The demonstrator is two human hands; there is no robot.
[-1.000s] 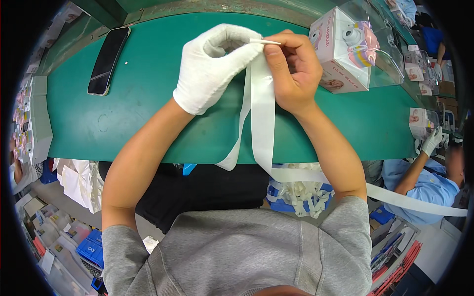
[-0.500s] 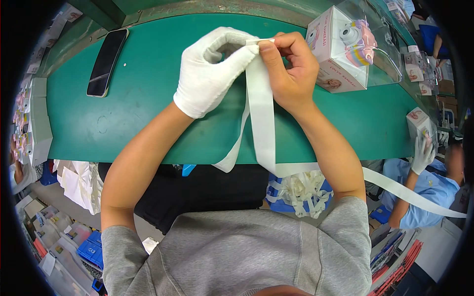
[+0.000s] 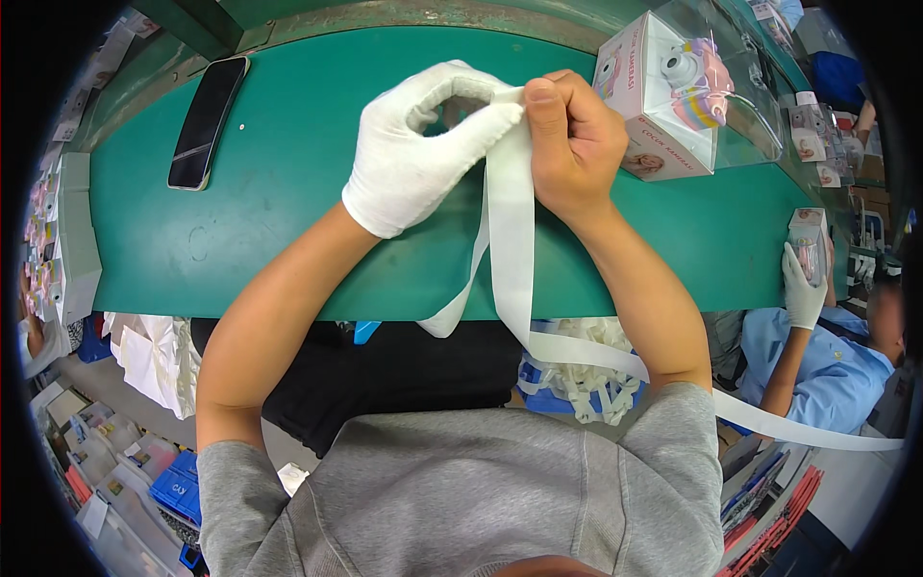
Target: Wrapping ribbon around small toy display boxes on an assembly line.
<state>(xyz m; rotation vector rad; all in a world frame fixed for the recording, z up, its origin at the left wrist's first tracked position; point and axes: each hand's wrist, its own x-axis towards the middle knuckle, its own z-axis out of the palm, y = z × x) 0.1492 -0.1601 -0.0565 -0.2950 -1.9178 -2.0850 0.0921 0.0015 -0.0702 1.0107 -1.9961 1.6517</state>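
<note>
A long white strip (image 3: 512,231) of ribbon-like material hangs from both my hands over the green table. My left hand (image 3: 409,144), in a white glove, pinches its top between thumb and fingers. Right beside it, my bare right hand (image 3: 572,139) is closed with the thumb pressed on the bent forefinger at the strip's upper edge. What exactly lies under that thumb is hidden. One length loops down below the left hand; another runs off to the right, passing by my right forearm.
A white box (image 3: 659,101) with a pastel toy camera (image 3: 694,82) stands at the back right. A black phone (image 3: 209,123) lies on the green table (image 3: 279,183), left. A blue bin (image 3: 548,399) of white strips sits below the edge. At right, a co-worker's gloved hand (image 3: 803,288) holds a small box.
Both my hands have shifted slightly down; the right thumb has moved over the strip's top edge. The trailing strip hangs lower at right. The co-worker's box and hand have moved.
</note>
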